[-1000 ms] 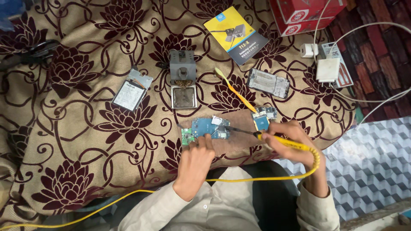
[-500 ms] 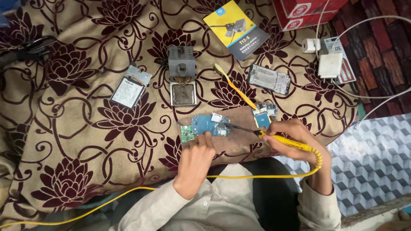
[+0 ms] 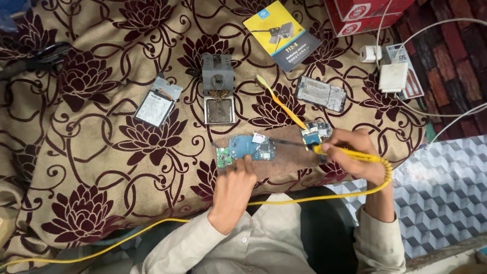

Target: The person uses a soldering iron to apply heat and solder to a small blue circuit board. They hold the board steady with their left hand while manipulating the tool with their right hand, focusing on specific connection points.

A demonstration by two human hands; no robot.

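A blue and green phone circuit board (image 3: 247, 148) lies on a brown flowered cloth (image 3: 101, 152). My left hand (image 3: 234, 185) rests just below it, fingertips pressing its lower edge. My right hand (image 3: 355, 152) grips a yellow-handled soldering iron (image 3: 350, 155), whose dark tip reaches left to the board's right end. A second small board (image 3: 315, 133) lies under the iron, by my right fingers. The iron's yellow cable (image 3: 324, 195) loops around my right wrist and runs left across my lap.
A grey soldering iron stand with brass wool (image 3: 218, 94) sits behind the board. A phone battery (image 3: 156, 105) lies left, a phone frame (image 3: 321, 95) and yellow tweezers (image 3: 279, 101) right. A dark booklet (image 3: 282, 33), red boxes (image 3: 370, 12), white chargers (image 3: 393, 76) lie far right.
The iron's tip has shifted slightly left along the board. My left hand stays pressed on the board's lower edge.
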